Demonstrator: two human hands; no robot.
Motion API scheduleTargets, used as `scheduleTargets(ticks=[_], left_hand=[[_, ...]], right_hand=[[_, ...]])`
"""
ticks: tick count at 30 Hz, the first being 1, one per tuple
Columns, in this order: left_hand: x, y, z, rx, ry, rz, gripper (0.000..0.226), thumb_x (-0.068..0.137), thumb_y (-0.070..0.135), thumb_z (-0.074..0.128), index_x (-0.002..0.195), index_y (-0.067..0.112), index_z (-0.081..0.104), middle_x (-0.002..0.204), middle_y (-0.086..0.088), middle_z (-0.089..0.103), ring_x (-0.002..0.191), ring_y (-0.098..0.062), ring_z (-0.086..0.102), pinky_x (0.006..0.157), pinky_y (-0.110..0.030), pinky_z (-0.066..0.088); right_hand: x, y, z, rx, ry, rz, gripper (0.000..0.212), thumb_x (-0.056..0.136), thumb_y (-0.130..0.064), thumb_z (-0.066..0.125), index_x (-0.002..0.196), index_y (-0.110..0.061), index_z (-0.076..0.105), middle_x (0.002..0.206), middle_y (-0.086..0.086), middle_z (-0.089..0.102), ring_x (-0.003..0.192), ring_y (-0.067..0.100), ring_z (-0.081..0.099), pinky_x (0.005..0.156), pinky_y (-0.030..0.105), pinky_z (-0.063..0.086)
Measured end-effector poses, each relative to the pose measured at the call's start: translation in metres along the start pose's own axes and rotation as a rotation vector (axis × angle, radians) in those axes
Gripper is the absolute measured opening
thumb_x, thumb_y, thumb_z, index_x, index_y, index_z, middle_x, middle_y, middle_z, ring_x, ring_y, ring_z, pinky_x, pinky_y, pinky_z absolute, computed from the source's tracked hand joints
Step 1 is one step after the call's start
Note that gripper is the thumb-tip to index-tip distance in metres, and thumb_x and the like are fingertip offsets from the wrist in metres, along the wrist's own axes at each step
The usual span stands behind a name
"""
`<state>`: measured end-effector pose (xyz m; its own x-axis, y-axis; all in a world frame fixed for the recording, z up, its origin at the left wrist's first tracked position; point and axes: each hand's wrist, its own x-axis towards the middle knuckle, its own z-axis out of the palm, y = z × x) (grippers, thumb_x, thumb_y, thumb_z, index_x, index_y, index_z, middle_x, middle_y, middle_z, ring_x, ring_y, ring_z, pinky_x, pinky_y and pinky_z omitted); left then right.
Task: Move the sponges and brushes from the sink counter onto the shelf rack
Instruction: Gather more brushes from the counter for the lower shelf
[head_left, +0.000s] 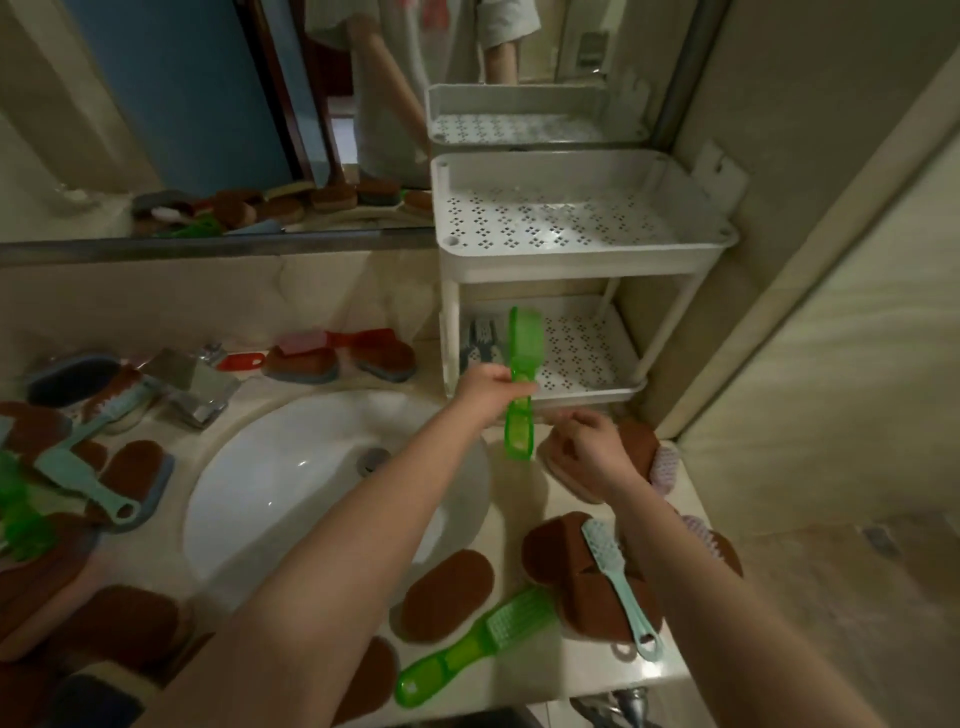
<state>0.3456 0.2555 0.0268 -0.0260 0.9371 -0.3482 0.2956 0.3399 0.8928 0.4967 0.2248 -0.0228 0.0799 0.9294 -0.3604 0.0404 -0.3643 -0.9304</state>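
Observation:
My left hand (485, 383) grips a green brush (522, 353) upright by its handle, right in front of the lower tier (587, 387) of the white shelf rack (582, 244). A grey brush (480, 340) lies on that lower tier; the upper tier holds nothing. My right hand (584, 449) hovers with curled fingers over a brown sponge (636, 447) beside the rack; whether it touches the sponge is unclear. More brown sponges (447, 592), a second green brush (467, 644) and a mint brush (618, 587) lie on the counter at the front right.
The white sink basin (291, 478) and chrome tap (200, 387) fill the middle. Sponges and brushes crowd the counter's left side (88, 467) and back edge (337, 353). A mirror hangs behind; a wall stands right of the rack.

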Motion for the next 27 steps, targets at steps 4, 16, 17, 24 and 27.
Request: scheduleTargets(ticks=[4, 16, 17, 24, 27], left_hand=[[0.018, 0.025, 0.028, -0.069, 0.05, 0.002, 0.033, 0.075, 0.018, 0.077, 0.1, -0.001, 0.069, 0.091, -0.011, 0.068, 0.072, -0.014, 0.058, 0.059, -0.021, 0.042], [0.033, 0.02, 0.071, 0.107, -0.049, -0.047, 0.02, 0.089, 0.035, 0.059, 0.086, 0.015, 0.06, 0.093, -0.007, 0.063, 0.086, -0.022, 0.059, 0.082, -0.032, 0.046], [0.034, 0.017, 0.069, 0.138, -0.058, -0.044, 0.019, 0.09, 0.034, 0.058, 0.089, 0.015, 0.06, 0.092, -0.006, 0.061, 0.086, -0.021, 0.057, 0.08, -0.03, 0.044], [0.043, 0.005, 0.061, 0.259, -0.051, -0.02, 0.021, 0.09, 0.031, 0.058, 0.098, 0.013, 0.067, 0.096, -0.007, 0.061, 0.094, -0.022, 0.058, 0.086, -0.032, 0.046], [0.046, 0.006, 0.06, 0.261, -0.035, -0.032, 0.023, 0.091, 0.028, 0.058, 0.099, 0.01, 0.067, 0.098, -0.005, 0.063, 0.095, -0.021, 0.06, 0.088, -0.036, 0.049]], right_hand=[[-0.013, -0.014, -0.021, 0.103, -0.126, 0.01, 0.026, 0.096, -0.01, 0.053, 0.071, -0.01, 0.06, 0.058, -0.001, 0.061, 0.05, 0.008, 0.053, 0.051, 0.018, 0.045], [0.043, -0.024, -0.071, -0.233, 0.223, 0.117, 0.028, 0.082, -0.009, 0.069, 0.056, -0.006, 0.06, 0.057, 0.013, 0.061, 0.048, 0.019, 0.055, 0.051, 0.028, 0.048], [0.052, -0.029, -0.074, -0.299, 0.245, 0.135, 0.025, 0.082, -0.009, 0.068, 0.057, -0.006, 0.061, 0.059, 0.012, 0.062, 0.052, 0.02, 0.058, 0.056, 0.031, 0.052], [0.093, -0.053, -0.067, -0.77, 0.241, 0.18, 0.017, 0.095, -0.015, 0.048, 0.095, -0.005, 0.063, 0.098, 0.012, 0.063, 0.083, 0.024, 0.064, 0.059, 0.026, 0.044], [0.101, -0.052, -0.058, -0.916, 0.296, 0.193, 0.024, 0.095, -0.013, 0.046, 0.112, -0.005, 0.061, 0.113, 0.011, 0.063, 0.106, 0.027, 0.061, 0.074, 0.033, 0.047]])
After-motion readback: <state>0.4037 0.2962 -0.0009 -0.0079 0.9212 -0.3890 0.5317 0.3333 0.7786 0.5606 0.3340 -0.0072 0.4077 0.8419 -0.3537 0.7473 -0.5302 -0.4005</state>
